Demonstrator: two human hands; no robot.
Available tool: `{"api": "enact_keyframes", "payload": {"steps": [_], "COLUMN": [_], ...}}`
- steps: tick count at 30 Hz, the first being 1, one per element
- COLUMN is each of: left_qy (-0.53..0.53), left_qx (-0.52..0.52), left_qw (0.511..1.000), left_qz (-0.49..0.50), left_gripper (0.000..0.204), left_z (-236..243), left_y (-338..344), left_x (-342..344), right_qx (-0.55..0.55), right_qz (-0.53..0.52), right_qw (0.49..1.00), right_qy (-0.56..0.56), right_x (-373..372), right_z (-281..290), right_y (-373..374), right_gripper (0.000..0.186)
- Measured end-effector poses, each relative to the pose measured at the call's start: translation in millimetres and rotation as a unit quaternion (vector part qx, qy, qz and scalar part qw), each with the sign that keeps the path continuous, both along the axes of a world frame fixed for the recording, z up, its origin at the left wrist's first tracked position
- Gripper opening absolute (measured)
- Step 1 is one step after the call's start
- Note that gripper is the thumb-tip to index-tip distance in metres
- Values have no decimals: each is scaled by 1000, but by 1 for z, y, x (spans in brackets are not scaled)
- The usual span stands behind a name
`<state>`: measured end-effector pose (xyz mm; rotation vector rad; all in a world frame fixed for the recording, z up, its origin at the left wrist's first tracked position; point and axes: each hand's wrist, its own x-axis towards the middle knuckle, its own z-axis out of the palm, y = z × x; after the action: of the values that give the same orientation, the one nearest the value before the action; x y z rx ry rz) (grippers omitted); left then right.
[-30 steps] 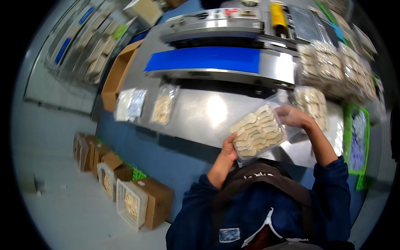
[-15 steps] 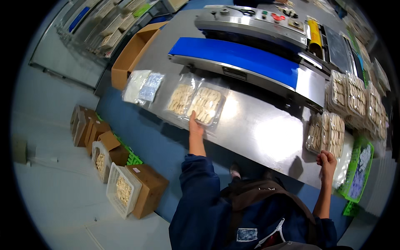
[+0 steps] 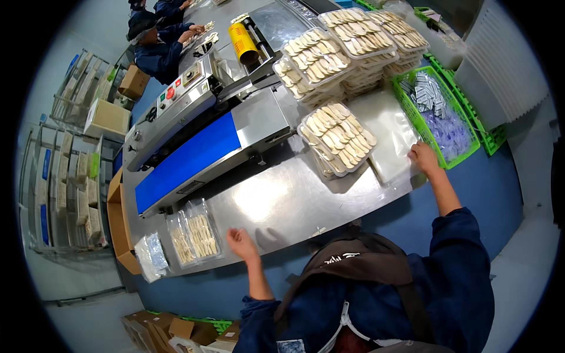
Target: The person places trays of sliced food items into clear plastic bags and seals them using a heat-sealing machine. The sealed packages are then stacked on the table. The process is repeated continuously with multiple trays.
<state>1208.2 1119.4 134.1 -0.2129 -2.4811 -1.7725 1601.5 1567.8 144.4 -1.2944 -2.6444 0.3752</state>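
My left hand [image 3: 242, 245] hovers over the front of the steel table [image 3: 276, 220] with its fingers curled in, nothing visible in them. To its left lie two bagged trays of wooden spoons [image 3: 202, 235], flat side by side. My right hand [image 3: 425, 157] is at the right edge of a pile of transparent plastic bags [image 3: 385, 132], its fingers pinched on the top bag's edge. Directly left of that pile stands a short stack of trays with wooden spoons [image 3: 338, 135], unbagged as far as I can see.
A sealing machine with a blue conveyor belt [image 3: 188, 162] runs along the table's back. Taller stacks of spoon trays [image 3: 356, 35] rise behind the bags. A green basket [image 3: 465, 154] holds small packets at right. An open cardboard box [image 3: 119, 226] borders the left end. Co-workers [image 3: 159, 50] work far left.
My view has turned to the right. My left hand has let go of the bagged spoon tray and moved right. My right hand has gone from the tray stack to the plastic bags.
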Motion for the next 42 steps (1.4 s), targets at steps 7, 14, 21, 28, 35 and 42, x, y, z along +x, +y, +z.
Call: {"api": "enact_keyframes", "payload": {"steps": [7,14,21,28,35,42], "left_qy": [95,-181,-308,48,163,48], "left_qx": [-58,92,219,-81,-174,-27], "left_qw": [959,842,879,985,964,998], "left_qz": [-260,-500,-291,-147,-115,40], "left_gripper": [20,27,34,23,28,19], "left_z": [68,148,156,59,63,46], "left_y": [113,131,95,21,-27,-33], "left_x": [80,146,114,73,30,40], "right_qx": [-70,-325,-95,-89,-234,34], "right_qz": [-180,-12,255,291,487,-2], "right_qw": [981,842,911,930,838,982], "right_qy": [24,431,310,203,71,185], "right_x": [-11,-66,-198,-273,-279,-174], "right_z": [28,200,173,118,148,88], "right_y": [-15,-148,-240,-266,-270,-31], "right_gripper": [21,19,17,17,23,33]}}
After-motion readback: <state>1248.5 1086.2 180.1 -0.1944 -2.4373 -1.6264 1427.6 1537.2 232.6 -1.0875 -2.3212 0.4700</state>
